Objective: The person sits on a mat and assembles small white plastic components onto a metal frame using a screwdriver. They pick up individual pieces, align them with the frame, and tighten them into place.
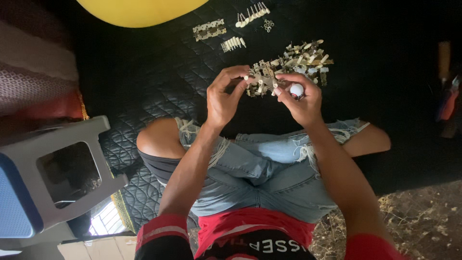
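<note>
You sat cross-legged on a black quilted mat (144,82), seen from above by the camera on your head; both hands were raised over your knees and met on one small metal assembly (260,82), a strip of brass-coloured plates with cream pegs sticking out of it.

Your left hand (224,98) was curled, thumb and fingertips pinching the near left end of the assembly; your right hand (301,98) pinched its right end between thumb and forefinger, and a small round white knob (297,89) sat tucked against the fingers of that hand; whether the knob was fixed to the assembly or loose in your grip could not be told.

As a judgement of progress: the work looked part done; a heap of similar pieces (305,60) lay on the mat just beyond your hands, close behind the assembly, and seemed still jumbled and unsorted; farther off, near the top of the view, things were laid out more tidily: a flat metal strip (209,30), a short row of cream pegs (233,44), a longer fanned row of pegs (252,15), and a little cluster of small rings (268,24); which of these were finished and which were waiting could not be told.

The assembly itself was off the mat, held between your two hands, nearer to you than the heap.

A curved yellow object (139,10) lay at the top edge; a grey plastic stool (53,173) stood at your left.
</note>
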